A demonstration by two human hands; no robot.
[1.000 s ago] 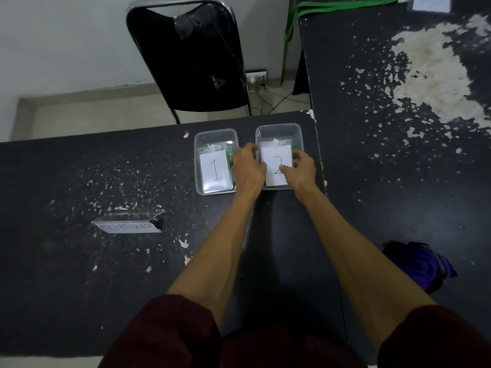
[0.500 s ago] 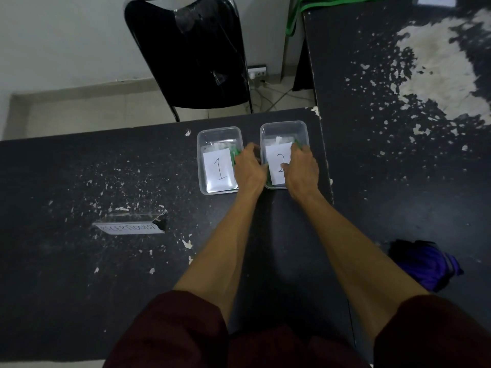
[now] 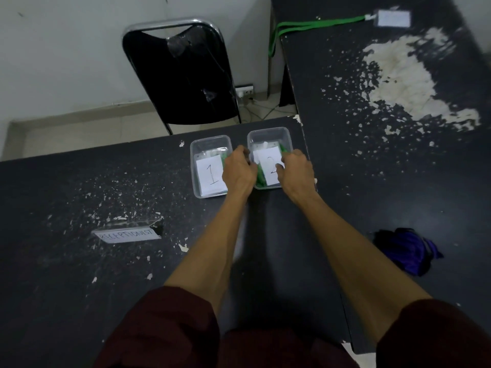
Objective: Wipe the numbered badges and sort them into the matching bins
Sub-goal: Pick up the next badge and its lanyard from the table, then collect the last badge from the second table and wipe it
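Two clear plastic bins stand side by side at the far edge of the black table. The left bin (image 3: 197,155) holds a badge marked 1 (image 3: 211,173). In the right bin (image 3: 268,134) lies a badge marked 2 (image 3: 268,166) with a green lanyard (image 3: 261,178) bunched beside it. My left hand (image 3: 239,171) curls over the right bin's left edge, its fingers on the badge and lanyard. On the bin's right side my right hand (image 3: 296,172) pinches the same badge. The fingertips of both hands are hidden.
A purple cloth (image 3: 406,251) lies on the table to the right. A name sign (image 3: 127,235) sits at the left. Another badge on a green lanyard (image 3: 393,18) lies far back on the right-hand table. A black chair (image 3: 180,75) stands behind the bins.
Both hands stay at the right bin and have shifted slightly over the badge marked 2. The camera has tilted up a little.
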